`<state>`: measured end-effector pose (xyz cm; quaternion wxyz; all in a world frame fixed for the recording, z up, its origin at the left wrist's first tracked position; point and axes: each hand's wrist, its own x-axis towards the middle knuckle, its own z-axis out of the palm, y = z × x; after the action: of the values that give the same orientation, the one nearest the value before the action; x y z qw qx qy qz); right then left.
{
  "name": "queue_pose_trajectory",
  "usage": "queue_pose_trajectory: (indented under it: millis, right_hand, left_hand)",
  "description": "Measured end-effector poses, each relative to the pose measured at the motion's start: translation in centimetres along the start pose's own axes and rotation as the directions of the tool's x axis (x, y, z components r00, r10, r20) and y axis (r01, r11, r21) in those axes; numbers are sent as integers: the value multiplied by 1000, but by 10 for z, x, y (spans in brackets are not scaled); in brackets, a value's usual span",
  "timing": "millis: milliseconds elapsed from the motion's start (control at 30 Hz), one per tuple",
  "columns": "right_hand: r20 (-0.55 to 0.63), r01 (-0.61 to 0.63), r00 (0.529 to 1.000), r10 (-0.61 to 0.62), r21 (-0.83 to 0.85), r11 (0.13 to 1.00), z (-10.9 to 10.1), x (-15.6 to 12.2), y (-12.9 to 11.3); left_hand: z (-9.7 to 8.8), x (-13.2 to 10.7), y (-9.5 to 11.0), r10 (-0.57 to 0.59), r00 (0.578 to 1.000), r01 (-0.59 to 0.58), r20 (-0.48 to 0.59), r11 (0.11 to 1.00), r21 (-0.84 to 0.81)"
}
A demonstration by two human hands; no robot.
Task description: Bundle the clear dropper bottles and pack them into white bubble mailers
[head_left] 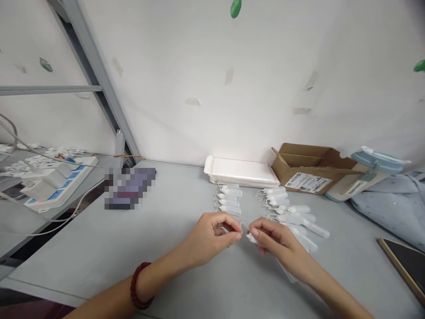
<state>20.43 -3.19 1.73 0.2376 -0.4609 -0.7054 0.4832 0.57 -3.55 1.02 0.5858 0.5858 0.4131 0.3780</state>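
Note:
My right hand (277, 241) grips a small translucent plastic tube with a white pointed cap (252, 239). The lower end of that tube (286, 271) shows beneath the hand. From the cap a thin white cord (245, 224) arches over to my left hand (215, 237), whose thumb and forefinger are pinched together at its end. Just beyond my hands, similar capped tubes with cord loops (230, 203) lie in a neat row. More such tubes (292, 215) are spread loosely beyond and beside my right hand.
Along the wall sit a stack of white flat trays or boxes (242, 168), an open cardboard box (308, 173) and a blue-and-white device (365, 173). Grey-blue cloth (395, 208) and a phone-like slab (405, 266) lie right. A power strip (63, 181) with cables is left.

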Motion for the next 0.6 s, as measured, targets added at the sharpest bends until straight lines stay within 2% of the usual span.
queue_pose_trajectory:
  millis: [200,400,600]
  right_hand:
    - [-47,49,998,-50,-28,998,-1,-1,-4]
    - [-65,79,995,-78,2,997,0,-2,-4]
    - [-68,79,995,-79,-5,997,0,-3,-4]
  left_hand:
    - [-3,4,2,18,1000,-18,-9,1000,17]
    - [-3,3,-3,-24,1000,23,15,998,61]
    - [-1,1,-3,-48,997,47,56,999,6]
